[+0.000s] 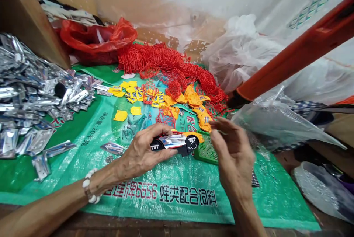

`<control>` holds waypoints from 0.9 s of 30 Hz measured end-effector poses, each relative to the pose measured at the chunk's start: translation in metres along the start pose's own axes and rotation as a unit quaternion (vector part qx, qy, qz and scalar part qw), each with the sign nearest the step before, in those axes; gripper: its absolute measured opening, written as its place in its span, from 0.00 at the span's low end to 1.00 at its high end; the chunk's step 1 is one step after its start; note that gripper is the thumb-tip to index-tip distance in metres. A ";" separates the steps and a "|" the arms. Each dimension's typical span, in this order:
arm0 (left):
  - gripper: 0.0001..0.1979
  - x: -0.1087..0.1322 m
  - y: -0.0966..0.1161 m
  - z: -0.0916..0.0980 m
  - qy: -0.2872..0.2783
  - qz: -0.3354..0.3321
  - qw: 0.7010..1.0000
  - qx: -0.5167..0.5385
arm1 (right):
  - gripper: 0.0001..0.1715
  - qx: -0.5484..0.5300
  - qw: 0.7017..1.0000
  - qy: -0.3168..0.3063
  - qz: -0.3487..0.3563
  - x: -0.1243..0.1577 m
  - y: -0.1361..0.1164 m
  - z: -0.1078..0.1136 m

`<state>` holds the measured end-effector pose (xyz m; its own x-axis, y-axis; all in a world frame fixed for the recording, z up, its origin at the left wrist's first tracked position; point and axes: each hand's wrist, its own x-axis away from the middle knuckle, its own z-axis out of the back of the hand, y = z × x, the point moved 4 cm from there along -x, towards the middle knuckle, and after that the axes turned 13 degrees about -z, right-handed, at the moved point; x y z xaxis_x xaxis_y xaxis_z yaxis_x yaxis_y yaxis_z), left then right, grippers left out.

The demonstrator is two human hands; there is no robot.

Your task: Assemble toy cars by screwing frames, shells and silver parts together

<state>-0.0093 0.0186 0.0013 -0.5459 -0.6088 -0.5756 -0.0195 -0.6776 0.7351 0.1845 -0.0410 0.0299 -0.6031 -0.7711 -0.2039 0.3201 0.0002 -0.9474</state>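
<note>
My left hand [146,146] grips a toy car [175,142] from its left end, thumb below and fingers above. The car has black wheels, a silver side panel with blue and red streaks, and a yellow part at its right end. To the right of the car, my right hand [233,152] is raised, apart from it, thumb and fingers spread with nothing seen between them. Behind the car lie yellow car parts [193,97] and red frame pieces [167,115]. A green perforated tray [206,148] sits partly behind the car and my right hand.
Silver panels [41,97] are heaped at the left. A long pile of red frames [166,60] lies at the back beside a red plastic bag [96,39]. An orange-red pole [295,52] slants in from the right, near clear plastic bags [238,49]. A green printed sheet [124,204] covers the work surface.
</note>
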 end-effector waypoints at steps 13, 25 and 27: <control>0.15 0.001 -0.008 0.007 -0.047 0.056 0.996 0.040 | 0.28 -0.108 0.952 -0.223 -0.177 0.004 0.033 -0.039; 0.32 0.004 -0.027 0.013 -0.040 0.144 0.989 0.005 | 0.56 -0.218 0.908 -0.290 -0.209 0.010 0.042 -0.050; 0.32 0.003 -0.025 0.016 -0.025 0.096 0.995 -0.013 | 0.57 -0.210 0.903 -0.308 -0.213 0.010 0.044 -0.051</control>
<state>-0.0241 0.0408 -0.0131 -0.5791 -0.7073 -0.4054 0.1103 -0.5607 0.8206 0.1550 -0.0162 -0.0262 -0.0443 -0.9661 0.2544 -0.2276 -0.2381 -0.9442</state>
